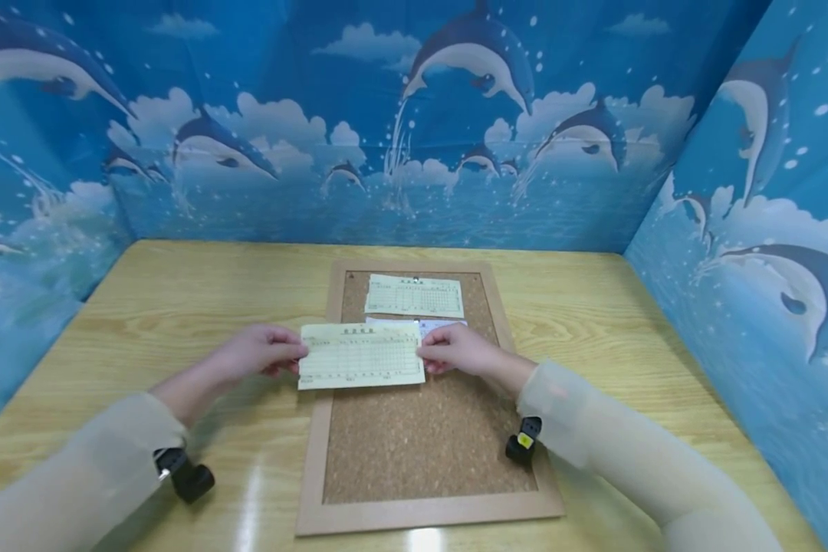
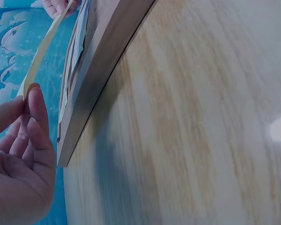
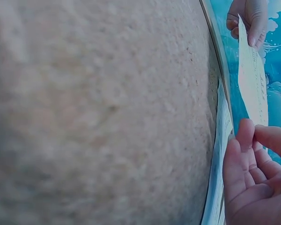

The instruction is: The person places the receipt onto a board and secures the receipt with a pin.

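A pale yellow printed form (image 1: 361,356) is stretched between both hands, raised above the left side of a framed corkboard (image 1: 428,445). My left hand (image 1: 265,353) pinches its left edge between thumb and fingers, as the left wrist view also shows with that hand (image 2: 23,150). On the opposite edge, my right hand (image 1: 458,349) pinches the paper with thumb and fingertip. Another yellow form (image 1: 415,297) lies at the top of the corkboard with a pin at its upper edge. Below that is a white-and-purple slip (image 1: 431,326), mostly hidden behind the held form and the right hand.
The corkboard's wooden frame (image 1: 431,525) lies on a wood-grain table (image 1: 628,383). Blue dolphin-print cloth (image 1: 386,192) walls the back and both sides. A black wrist camera (image 1: 182,475) sits on the left sleeve, and another (image 1: 523,443) on the right.
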Motion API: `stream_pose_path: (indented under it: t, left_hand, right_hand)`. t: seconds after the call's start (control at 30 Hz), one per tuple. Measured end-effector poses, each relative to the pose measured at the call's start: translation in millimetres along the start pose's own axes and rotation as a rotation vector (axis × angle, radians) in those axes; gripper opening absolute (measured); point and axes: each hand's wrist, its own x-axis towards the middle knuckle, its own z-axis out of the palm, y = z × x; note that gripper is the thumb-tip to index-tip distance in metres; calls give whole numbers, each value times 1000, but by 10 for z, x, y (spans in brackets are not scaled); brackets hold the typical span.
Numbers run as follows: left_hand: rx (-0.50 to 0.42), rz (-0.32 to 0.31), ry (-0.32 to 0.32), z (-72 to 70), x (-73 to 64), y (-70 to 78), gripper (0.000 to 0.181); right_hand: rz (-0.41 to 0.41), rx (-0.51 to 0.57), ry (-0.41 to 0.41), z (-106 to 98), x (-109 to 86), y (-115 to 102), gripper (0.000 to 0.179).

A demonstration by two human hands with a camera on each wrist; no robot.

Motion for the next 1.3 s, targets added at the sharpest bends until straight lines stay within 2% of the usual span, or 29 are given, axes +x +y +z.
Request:
stream_pose_path:
  t: [0.4, 0.67, 0.9, 1.13, 1.3]
  left_hand:
    - [16, 1, -12, 195, 51, 44, 26]
    - [10, 20, -46, 297, 81, 74, 21]
    - [51, 4, -39, 355, 83, 107, 20]
    - [38, 24, -53, 437, 59, 120, 18]
    - [66, 33, -55, 517, 70, 119, 16]
  right_hand:
    - [40, -93, 49, -65, -156, 153, 18]
    - [16, -135, 53, -111, -267, 219, 19]
    - [-1, -152, 43, -147, -315, 260, 20]
    - [1, -136, 39, -169, -408, 292, 25]
    - [7, -125, 29, -181, -444, 316, 24]
